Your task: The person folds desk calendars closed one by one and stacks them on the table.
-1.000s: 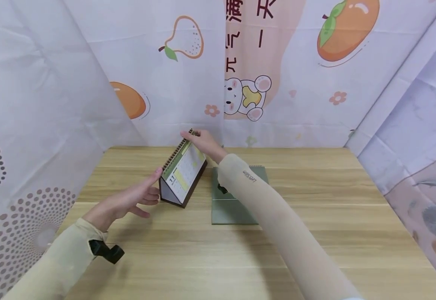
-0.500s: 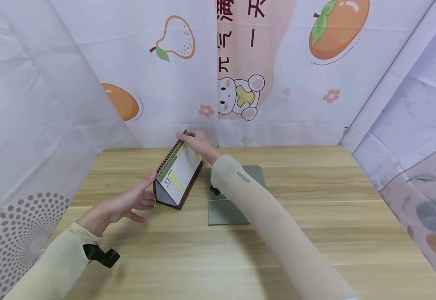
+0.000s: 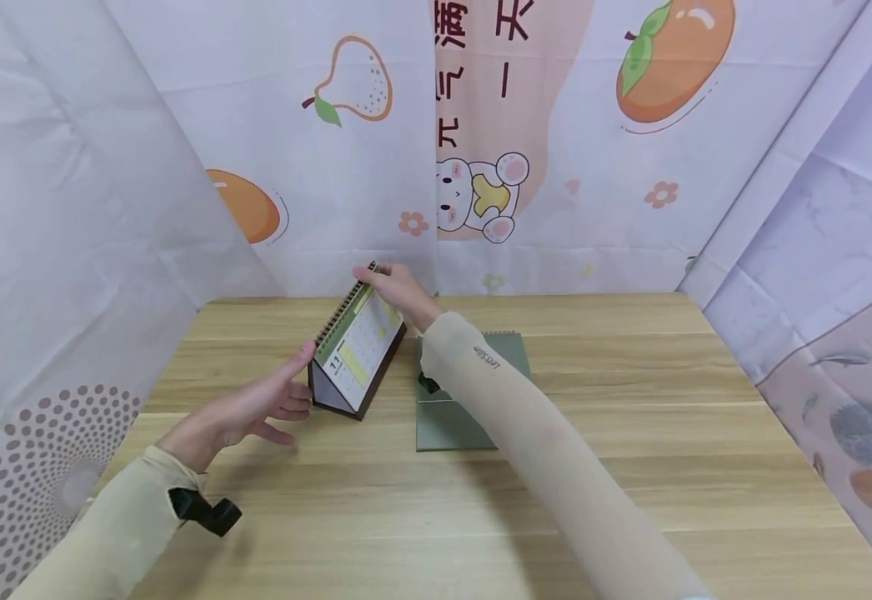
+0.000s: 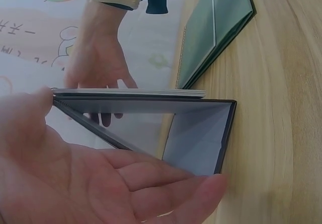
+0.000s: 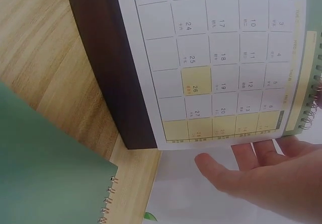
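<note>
A desk calendar (image 3: 364,342) with a spiral-bound ridge and dark base stands tent-like on the wooden table, its grid page facing right. At its near end, my left hand (image 3: 259,404) touches the ridge with the thumb. In the left wrist view the left hand's fingers (image 4: 146,178) stretch loosely along the hollow end of the calendar (image 4: 198,133). My right hand (image 3: 404,292) is at the far end, a digit on the ridge; in the right wrist view several right-hand fingers (image 5: 246,156) lie by the page's edge, partly hidden behind it.
Right of the calendar lies a flat green spiral-bound item (image 3: 454,425), partly covered by the right sleeve (image 3: 511,408). A printed curtain (image 3: 316,192) hangs along the table's back edge. Wooden tabletop (image 3: 669,417) extends to the right.
Between one second and half a second ago, the whole head view shifted slightly left. Both hands keep their places at the calendar's ends, and the calendar stays standing.
</note>
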A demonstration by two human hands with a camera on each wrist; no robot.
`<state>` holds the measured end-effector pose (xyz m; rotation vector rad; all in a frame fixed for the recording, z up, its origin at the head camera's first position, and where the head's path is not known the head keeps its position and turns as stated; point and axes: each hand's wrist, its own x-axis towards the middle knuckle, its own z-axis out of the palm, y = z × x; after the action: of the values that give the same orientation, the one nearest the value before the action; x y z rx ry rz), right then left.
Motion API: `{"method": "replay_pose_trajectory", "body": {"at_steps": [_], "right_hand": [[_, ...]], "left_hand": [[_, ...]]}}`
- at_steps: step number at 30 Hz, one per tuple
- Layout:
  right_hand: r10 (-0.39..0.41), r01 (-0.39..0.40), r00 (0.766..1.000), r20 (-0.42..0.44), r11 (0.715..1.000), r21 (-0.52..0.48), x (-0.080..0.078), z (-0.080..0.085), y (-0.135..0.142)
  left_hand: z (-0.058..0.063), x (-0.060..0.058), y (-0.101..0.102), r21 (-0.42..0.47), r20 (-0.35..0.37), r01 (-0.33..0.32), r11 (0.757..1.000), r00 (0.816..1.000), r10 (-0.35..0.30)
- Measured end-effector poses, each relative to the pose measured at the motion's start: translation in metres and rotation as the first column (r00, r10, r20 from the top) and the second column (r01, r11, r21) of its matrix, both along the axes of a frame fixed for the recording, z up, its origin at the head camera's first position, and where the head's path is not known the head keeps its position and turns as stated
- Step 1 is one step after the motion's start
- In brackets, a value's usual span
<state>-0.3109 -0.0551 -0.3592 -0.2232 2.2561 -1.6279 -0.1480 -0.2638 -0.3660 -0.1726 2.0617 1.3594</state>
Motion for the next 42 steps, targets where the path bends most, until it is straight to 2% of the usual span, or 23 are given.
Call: {"method": "replay_pose_trajectory", "body": {"at_steps": [17, 31, 42], "right_hand": [[0.026, -0.026, 1.0, 0.018, 1.0, -0.004, -0.0017, -0.0016, 0.0012], [0.041, -0.041, 0.999, 0.034, 0.999, 0.012, -0.004, -0.0003, -0.0002], [0.063, -0.062, 0.997, 0.045, 0.998, -0.025, -0.0078, 0.0013, 0.0013]], "left_hand": [[-0.0014, 0.0002, -0.0009, 0.007, -0.009, 0.003, 1.0, 1.0, -0.003], [-0.0024, -0.0006, -0.0024, 0.017, -0.015, -0.018, 1.0, 1.0, 0.018], [-0.0026, -0.0062, -0.004, -0.056, -0.11, 0.005, 0.998, 0.994, -0.011]]}}
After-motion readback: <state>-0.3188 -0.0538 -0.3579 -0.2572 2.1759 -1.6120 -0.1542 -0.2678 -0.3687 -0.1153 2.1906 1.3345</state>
